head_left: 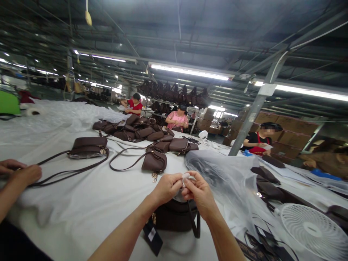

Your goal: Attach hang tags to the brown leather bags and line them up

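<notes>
In front of me a dark brown handbag (174, 219) stands on the white-covered table, its strap hanging down on the right and a black hang tag (152, 237) at its left. Above it, my left hand (168, 186) and my right hand (199, 192) meet, both closed in a pinch on a small piece of white wrapping (185, 177). What lies under the fingers is hidden. Just beyond, a brown bag (154, 161) with a looped strap lies on the cloth. Another brown bag (88, 146) with a long strap is further left.
A heap of brown bags (138, 128) covers the table's far side. Clear plastic sheeting (225, 181) lies to the right, with a white fan (312, 228) and black tags (258, 246) nearer me. A co-worker's hands (25, 174) hold a strap at left. Several people work beyond.
</notes>
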